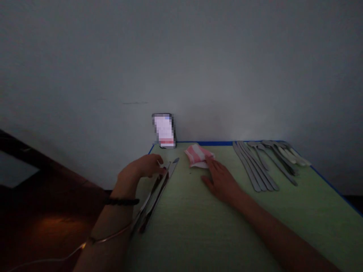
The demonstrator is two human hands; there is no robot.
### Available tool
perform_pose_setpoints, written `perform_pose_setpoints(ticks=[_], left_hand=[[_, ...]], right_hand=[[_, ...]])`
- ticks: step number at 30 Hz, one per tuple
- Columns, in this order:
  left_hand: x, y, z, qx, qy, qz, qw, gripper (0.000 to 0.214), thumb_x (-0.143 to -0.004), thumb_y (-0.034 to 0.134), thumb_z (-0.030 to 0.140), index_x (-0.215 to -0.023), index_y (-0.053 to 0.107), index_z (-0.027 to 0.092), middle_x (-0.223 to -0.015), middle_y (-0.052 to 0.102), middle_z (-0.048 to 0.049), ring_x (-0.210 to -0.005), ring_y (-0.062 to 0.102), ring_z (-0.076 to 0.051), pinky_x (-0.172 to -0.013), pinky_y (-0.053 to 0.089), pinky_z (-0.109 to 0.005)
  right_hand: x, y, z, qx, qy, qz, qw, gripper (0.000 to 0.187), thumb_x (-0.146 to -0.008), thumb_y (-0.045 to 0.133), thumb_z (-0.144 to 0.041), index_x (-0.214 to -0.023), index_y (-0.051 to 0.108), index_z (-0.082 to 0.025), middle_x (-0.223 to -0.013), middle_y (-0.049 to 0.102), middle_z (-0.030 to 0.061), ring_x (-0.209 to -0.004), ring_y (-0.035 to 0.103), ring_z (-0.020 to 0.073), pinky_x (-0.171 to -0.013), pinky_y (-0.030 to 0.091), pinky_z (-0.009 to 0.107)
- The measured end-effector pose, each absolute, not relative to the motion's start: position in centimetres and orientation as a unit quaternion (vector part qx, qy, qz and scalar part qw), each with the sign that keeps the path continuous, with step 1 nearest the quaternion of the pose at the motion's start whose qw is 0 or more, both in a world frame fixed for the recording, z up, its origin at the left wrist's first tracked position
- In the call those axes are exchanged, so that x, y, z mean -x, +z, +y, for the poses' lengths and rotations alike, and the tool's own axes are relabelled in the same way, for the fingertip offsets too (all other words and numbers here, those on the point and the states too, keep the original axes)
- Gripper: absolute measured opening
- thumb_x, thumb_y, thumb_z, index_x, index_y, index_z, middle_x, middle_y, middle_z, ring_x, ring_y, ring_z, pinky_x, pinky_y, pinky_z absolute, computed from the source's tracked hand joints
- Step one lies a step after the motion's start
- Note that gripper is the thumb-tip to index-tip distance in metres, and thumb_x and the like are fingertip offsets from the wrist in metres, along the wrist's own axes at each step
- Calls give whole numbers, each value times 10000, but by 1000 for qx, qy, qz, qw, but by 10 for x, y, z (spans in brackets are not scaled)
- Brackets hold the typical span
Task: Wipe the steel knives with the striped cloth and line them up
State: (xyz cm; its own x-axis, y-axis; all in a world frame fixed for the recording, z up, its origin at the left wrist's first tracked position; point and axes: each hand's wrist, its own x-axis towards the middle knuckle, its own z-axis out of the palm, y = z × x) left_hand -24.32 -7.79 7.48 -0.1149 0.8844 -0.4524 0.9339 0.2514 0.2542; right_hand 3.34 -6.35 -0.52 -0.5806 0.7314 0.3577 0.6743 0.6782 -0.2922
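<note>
My left hand (pixel 141 170) rests at the left edge of the green table (pixel 198 226), fingers curled onto a bundle of long metal knives (pixel 154 196) that lie along that edge. My right hand (pixel 221 181) lies flat on the table with its fingers stretched out, the fingertips touching a folded pink-and-white striped cloth (pixel 198 155). Nothing is gripped in the right hand.
A row of metal knives, forks and spoons (pixel 263 162) is laid out at the back right of the table. A lit phone (pixel 164 130) leans against the grey wall behind the table. A dark wooden floor lies to the left. The room is dim.
</note>
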Motion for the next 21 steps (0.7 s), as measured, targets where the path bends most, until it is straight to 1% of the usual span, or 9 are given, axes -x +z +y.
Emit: perform_pose_setpoints(ticks=[2, 3, 5, 7, 10, 13, 17, 19, 21], left_hand=[[253, 72, -76, -585, -57, 753, 295, 350, -616, 647, 409, -870, 659, 169, -977, 698, -120, -734, 660, -214, -573, 502, -267], [255, 70, -75, -574, -65, 755, 309, 326, -593, 663, 399, -817, 667, 161, -938, 705, -126, -710, 661, -219, -553, 505, -270], [256, 68, -73, -561, -80, 755, 331, 271, -562, 683, 377, -718, 673, 156, -842, 716, -127, -673, 660, -230, -538, 511, -287], [253, 65, -72, -556, -92, 752, 342, 220, -549, 686, 352, -644, 667, 155, -785, 716, -124, -645, 658, -240, -541, 518, -313], [244, 62, -71, -557, -101, 748, 347, 174, -548, 673, 318, -576, 641, 149, -768, 713, -129, -633, 657, -246, -558, 525, -334], [239, 62, -71, -558, -104, 745, 350, 185, -590, 634, 319, -549, 608, 141, -761, 709, -144, -618, 657, -236, -554, 527, -323], [241, 76, -75, -574, -106, 739, 337, 226, -664, 563, 354, -631, 598, 133, -706, 694, -143, -597, 655, -232, -544, 521, -317], [239, 93, -80, -602, -75, 721, 333, 292, -727, 500, 399, -767, 602, 129, -685, 683, -117, -593, 653, -224, -543, 516, -309], [230, 112, -87, -650, 11, 676, 346, 328, -786, 440, 403, -950, 562, 146, -760, 678, -78, -607, 655, -198, -537, 512, -285]], right_hand=[[-27, -8, -67, 422, 41, -877, 226, 609, -871, 436, -343, -1411, 260, -125, -1256, 511, 174, -1131, 465, 292, -936, 394, 470], [-26, -7, -69, 430, 30, -874, 224, 569, -860, 452, -336, -1378, 327, -137, -1198, 537, 164, -1078, 480, 293, -911, 403, 468], [-28, -5, -73, 442, 14, -868, 227, 449, -828, 496, -311, -1250, 479, -157, -1100, 558, 151, -1006, 484, 296, -868, 412, 465], [-31, -3, -74, 453, 11, -857, 245, 357, -783, 547, -279, -1118, 556, -157, -1075, 541, 154, -1003, 468, 304, -856, 408, 464], [-35, -3, -71, 441, 36, -853, 276, 360, -747, 565, -212, -1100, 546, -146, -1135, 511, 162, -1058, 449, 302, -890, 394, 460], [-36, -5, -67, 414, 93, -857, 292, 395, -800, 502, -178, -1194, 489, -150, -1156, 532, 150, -1077, 465, 274, -917, 389, 452], [-37, -6, -62, 378, 185, -843, 334, 334, -883, 410, -216, -1202, 500, -177, -1141, 581, 123, -1051, 516, 232, -921, 402, 416], [-38, -5, -60, 369, 246, -817, 367, 297, -903, 385, -258, -1148, 535, -184, -1099, 605, 111, -1011, 548, 216, -896, 423, 383], [-41, -1, -55, 397, 308, -764, 405, 294, -905, 388, -321, -1113, 548, -189, -1061, 622, 99, -973, 573, 213, -859, 444, 364]])
